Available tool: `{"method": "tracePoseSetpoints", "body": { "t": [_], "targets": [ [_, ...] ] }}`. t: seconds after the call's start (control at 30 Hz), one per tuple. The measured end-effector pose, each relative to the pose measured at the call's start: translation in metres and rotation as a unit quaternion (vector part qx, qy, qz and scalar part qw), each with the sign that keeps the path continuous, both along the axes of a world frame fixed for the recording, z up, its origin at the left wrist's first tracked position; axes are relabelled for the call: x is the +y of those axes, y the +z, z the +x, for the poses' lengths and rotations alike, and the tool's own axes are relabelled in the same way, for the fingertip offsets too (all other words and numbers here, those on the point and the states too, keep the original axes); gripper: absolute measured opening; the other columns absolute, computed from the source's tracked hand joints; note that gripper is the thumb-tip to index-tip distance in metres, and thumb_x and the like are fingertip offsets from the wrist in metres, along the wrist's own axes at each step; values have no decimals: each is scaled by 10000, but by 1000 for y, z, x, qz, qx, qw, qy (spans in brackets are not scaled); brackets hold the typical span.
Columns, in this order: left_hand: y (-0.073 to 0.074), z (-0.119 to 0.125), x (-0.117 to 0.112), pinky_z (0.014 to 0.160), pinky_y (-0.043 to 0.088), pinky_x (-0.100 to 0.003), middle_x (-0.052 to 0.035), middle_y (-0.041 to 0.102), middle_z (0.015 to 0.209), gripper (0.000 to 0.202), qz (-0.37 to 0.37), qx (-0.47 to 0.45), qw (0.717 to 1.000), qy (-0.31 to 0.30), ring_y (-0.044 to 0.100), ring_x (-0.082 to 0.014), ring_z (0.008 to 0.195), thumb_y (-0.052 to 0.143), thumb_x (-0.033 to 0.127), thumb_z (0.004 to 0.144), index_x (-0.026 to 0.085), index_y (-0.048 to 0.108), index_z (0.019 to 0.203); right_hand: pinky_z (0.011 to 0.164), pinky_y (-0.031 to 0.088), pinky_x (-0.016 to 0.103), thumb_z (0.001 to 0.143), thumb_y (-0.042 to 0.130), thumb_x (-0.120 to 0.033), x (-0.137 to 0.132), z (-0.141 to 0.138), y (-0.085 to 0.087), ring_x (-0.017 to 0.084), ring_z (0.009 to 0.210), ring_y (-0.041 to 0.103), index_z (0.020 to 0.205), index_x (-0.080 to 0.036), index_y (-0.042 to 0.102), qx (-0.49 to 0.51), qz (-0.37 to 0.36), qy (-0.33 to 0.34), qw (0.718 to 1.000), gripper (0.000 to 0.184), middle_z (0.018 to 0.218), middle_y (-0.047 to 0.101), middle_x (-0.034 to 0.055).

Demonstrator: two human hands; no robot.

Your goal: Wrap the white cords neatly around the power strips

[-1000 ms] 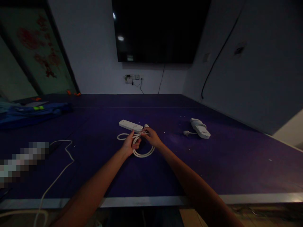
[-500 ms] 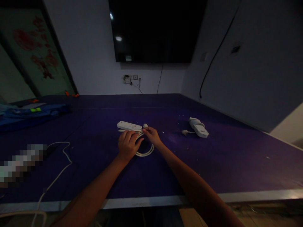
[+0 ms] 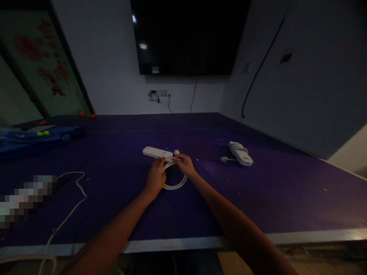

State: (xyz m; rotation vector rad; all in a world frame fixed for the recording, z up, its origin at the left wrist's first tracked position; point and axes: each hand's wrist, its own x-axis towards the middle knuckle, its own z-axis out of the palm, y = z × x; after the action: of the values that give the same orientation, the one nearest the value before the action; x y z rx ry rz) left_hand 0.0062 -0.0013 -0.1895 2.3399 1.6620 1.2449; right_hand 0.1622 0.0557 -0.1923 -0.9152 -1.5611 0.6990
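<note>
A white power strip (image 3: 156, 152) lies on the purple tabletop just beyond my hands. Its white cord (image 3: 175, 187) is looped into a coil on the table. My left hand (image 3: 156, 175) is closed on the left side of this coil, close to the strip's near edge. At the coil's upper right, my right hand (image 3: 184, 165) pinches the cord close to where it meets the strip. The cord's plug (image 3: 176, 152) rests just past my right fingertips. Parts of the cord are hidden under my fingers.
A second white power strip (image 3: 242, 156), its cord wrapped round it, lies to the right with its plug (image 3: 224, 160) beside it. Blue cloth (image 3: 57, 135) is at the far left. A thin white cable (image 3: 70, 214) trails over the table's front edge (image 3: 172, 244).
My left hand has drawn its spread fingers together around the cord, and the stretch of cord beside the strip has been gathered into the coil. My right hand has barely moved.
</note>
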Motion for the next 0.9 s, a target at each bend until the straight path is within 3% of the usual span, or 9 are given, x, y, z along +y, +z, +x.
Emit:
{"method": "tracePoseSetpoints", "body": {
  "t": [0.1, 0.27, 0.43, 0.6, 0.9],
  "targets": [
    [5, -1, 1, 977, 426, -404, -112, 622, 1177, 568, -30, -97, 994, -45, 572, -248, 1098, 459, 4, 675, 179, 567, 1204, 556, 385, 226, 725, 556, -545, -3, 1, 3, 129, 593, 500, 681, -162, 602, 3, 0, -4, 1000, 388, 610, 553, -8],
    [12, -3, 3, 942, 452, -392, -74, 689, 1039, 481, -87, -283, 951, -87, 625, -229, 1000, 475, 14, 638, 191, 674, 1039, 536, 373, 227, 744, 517, -569, -7, -2, 7, 129, 576, 482, 693, -166, 596, 21, -2, -1, 1000, 413, 595, 531, -9],
    [10, -3, 12, 1020, 371, -389, -72, 594, 1230, 444, -89, -349, 929, -81, 531, -220, 1155, 501, 2, 626, 182, 684, 989, 535, 378, 228, 744, 500, -589, -7, -3, 8, 128, 580, 480, 700, -170, 581, 40, -9, 12, 999, 429, 609, 536, -6],
    [16, -4, 14, 974, 408, -337, -67, 662, 1109, 505, -182, -405, 888, -118, 587, -188, 1066, 495, -31, 611, 165, 650, 1050, 521, 366, 226, 746, 489, -605, -8, -3, 8, 125, 567, 467, 706, -172, 573, 41, -11, 20, 999, 442, 590, 511, -13],
    [33, -12, 9, 596, 531, -235, -63, 676, 978, 439, -309, -495, 802, -130, 652, -144, 743, 566, 20, 630, 170, 638, 1037, 499, 321, 221, 756, 444, -649, -6, -5, 8, 111, 547, 408, 634, -183, 513, 46, 3, 20, 999, 487, 556, 437, -27]
  ]
}}
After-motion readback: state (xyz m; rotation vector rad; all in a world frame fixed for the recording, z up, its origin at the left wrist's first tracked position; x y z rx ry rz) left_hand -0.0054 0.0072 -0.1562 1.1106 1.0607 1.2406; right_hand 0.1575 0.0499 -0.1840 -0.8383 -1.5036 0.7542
